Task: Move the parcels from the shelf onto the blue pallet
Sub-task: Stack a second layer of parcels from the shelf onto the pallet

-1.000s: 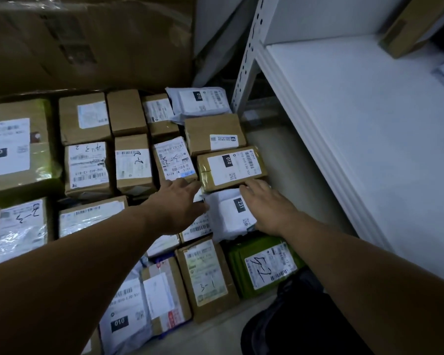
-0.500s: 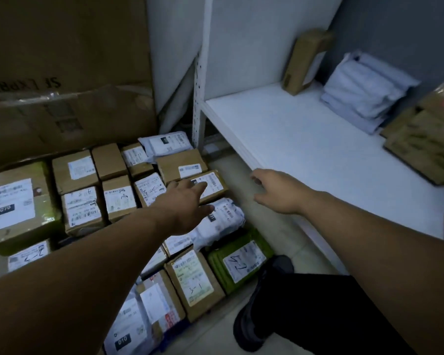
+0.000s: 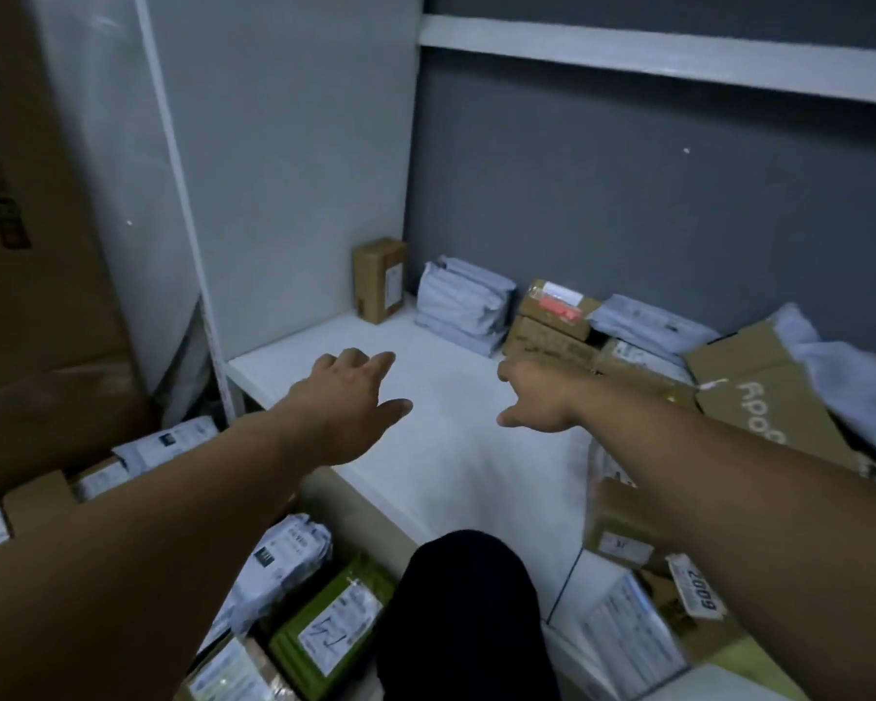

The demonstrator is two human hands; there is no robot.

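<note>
Both my hands reach out over the white shelf [image 3: 451,447], each holding nothing. My left hand [image 3: 347,402] hovers over the shelf's bare left part with fingers loosely spread. My right hand [image 3: 539,394] stretches toward the parcels at the back, its fingers extended. Back there stand an upright small brown box [image 3: 379,278], a stack of grey mailer bags [image 3: 464,311] and brown cartons [image 3: 552,321]. Parcels lying low at the left include a grey bag [image 3: 284,564] and a green parcel [image 3: 332,624]; the pallet under them is hidden.
A big brown carton [image 3: 31,235] stands at far left beside the white shelf upright [image 3: 183,194]. An opened cardboard box [image 3: 764,392] and more bags crowd the shelf's right side. My dark-clothed knee [image 3: 461,614] is at the bottom centre. An upper shelf board [image 3: 653,58] runs overhead.
My view swung from the parcels on the floor up to the shelf. Both hands left the white bag they touched and moved up and right over the shelf, empty.
</note>
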